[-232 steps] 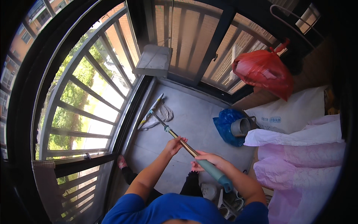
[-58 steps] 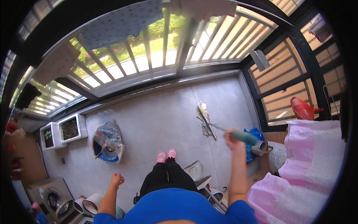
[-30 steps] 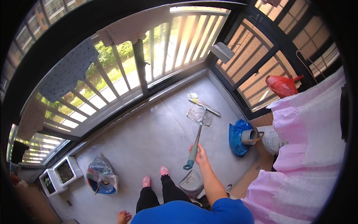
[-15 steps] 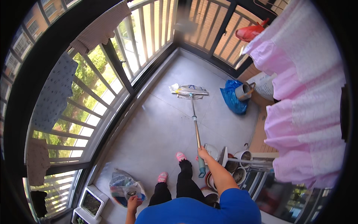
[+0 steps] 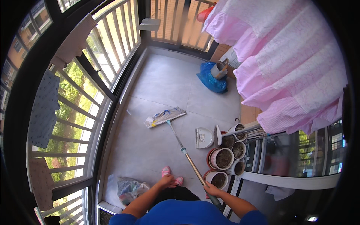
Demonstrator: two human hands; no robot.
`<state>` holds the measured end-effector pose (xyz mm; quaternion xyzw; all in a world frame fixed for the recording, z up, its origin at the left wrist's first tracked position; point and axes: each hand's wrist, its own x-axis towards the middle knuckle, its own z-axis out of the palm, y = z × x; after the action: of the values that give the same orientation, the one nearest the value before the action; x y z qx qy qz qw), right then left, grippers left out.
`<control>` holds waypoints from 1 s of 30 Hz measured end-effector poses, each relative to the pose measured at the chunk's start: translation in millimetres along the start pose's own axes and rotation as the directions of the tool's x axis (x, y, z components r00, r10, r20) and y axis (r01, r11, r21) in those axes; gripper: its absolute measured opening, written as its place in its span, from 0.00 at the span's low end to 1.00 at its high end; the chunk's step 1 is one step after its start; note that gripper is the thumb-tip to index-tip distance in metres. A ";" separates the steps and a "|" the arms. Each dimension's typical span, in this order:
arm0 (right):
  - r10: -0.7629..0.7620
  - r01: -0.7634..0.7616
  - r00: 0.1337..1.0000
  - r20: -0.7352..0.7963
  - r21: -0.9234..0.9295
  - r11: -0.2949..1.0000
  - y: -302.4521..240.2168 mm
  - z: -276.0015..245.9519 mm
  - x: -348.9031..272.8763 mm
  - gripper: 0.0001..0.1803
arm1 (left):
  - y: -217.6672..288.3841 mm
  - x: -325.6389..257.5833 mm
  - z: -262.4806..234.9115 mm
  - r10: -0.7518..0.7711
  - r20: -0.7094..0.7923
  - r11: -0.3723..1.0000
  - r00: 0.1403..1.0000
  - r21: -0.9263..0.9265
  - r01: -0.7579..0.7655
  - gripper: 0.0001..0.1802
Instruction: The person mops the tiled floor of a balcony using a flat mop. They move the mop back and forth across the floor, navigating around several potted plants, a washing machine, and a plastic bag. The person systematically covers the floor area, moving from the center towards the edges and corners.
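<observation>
A flat mop lies out in front of me, its head [image 5: 165, 117] wrapped in a crumpled grey-white covering with yellow patches and resting on the tiles. Its metal pole [image 5: 193, 165] slants back toward my right side. My right hand [image 5: 212, 190] is closed around the pole near the teal grip [image 5: 216, 202], whose end reaches my blue top. In front of my body, above my pink shoes [image 5: 165, 171], my left hand [image 5: 167, 181] hangs loosely with fingers partly extended; no object shows in it, and it is apart from the mop.
Several soil-filled pots [image 5: 224, 158] stand at the right beside a white dustpan [image 5: 204, 138] and a broom [image 5: 218, 135]. A blue bag [image 5: 212, 77] sits at the far right under pink curtains [image 5: 258, 80]. A plastic bag [image 5: 131, 189] lies near left; railings [image 5: 77, 123] run along the left.
The mop head has come nearer and left, and tilted. My right hand has drawn back toward my body. My left hand has moved from the plastic bag to my front. The view has shifted.
</observation>
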<state>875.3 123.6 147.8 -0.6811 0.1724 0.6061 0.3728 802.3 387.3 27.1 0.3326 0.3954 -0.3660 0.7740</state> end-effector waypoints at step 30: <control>-0.005 0.007 0.995 -0.096 0.018 1.000 130.6 -8.8 -154.5 0.23 | -79.1 115.5 132.3 -0.137 -0.015 0.990 0.990 0.031 0.137 0.07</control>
<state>760.0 -2.8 256.1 -0.7067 0.1935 0.5699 0.3720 833.9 205.4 -27.9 0.3191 0.4163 -0.4224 0.7392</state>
